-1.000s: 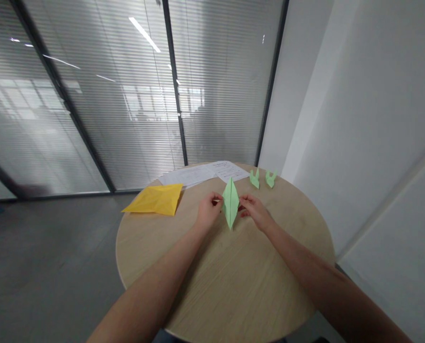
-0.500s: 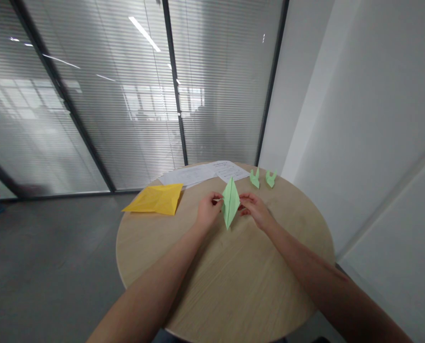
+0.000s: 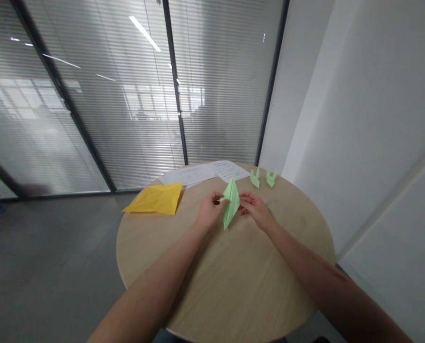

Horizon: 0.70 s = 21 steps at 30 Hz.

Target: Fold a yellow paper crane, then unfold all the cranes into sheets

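Paper fold (image 3: 231, 202) tilted leftward | left hand (image 3: 209, 212), right hand (image 3: 254, 208) apparently pinch it

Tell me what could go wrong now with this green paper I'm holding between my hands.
The green paper is pinched only at its sides by the left hand and right hand, tilted, its lower tip near the table; it could slip or crease crookedly. Two small green folded pieces sit just beyond the right hand; a stray move might knock them.

Print on white sheets (image 3: 198, 175) illegible
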Motion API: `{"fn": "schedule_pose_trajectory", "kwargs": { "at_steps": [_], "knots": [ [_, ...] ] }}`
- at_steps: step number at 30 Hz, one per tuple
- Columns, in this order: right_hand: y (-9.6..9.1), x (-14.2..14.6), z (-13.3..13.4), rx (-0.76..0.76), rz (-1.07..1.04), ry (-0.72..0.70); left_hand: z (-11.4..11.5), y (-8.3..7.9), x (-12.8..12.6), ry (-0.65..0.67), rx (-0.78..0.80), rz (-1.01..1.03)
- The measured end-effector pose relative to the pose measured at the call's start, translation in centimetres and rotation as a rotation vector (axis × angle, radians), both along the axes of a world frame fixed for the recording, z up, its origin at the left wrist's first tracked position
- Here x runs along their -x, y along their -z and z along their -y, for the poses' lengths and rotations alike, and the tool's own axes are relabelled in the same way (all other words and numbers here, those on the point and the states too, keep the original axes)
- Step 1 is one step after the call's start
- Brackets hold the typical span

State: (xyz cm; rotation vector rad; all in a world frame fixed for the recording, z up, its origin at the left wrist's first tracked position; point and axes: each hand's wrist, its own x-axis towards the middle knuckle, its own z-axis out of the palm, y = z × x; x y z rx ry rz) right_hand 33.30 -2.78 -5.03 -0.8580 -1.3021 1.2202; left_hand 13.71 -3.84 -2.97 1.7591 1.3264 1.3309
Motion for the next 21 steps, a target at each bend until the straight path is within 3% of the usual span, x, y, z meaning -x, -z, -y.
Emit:
{"fn": "schedule_pose_trajectory", "kwargs": {
  "at_steps": [12, 21],
  "knots": [
    [0.44, -0.19, -0.23, -0.034, 0.049, -0.1, -0.41, 1.0, -0.06, 0.005, -0.099, -0.126],
    [0.32, -0.11, 0.01, -0.03, 0.065, -0.128, 0.38, 0.2, -0.31, -0.037, -0.044, -0.183]
  ]
}}
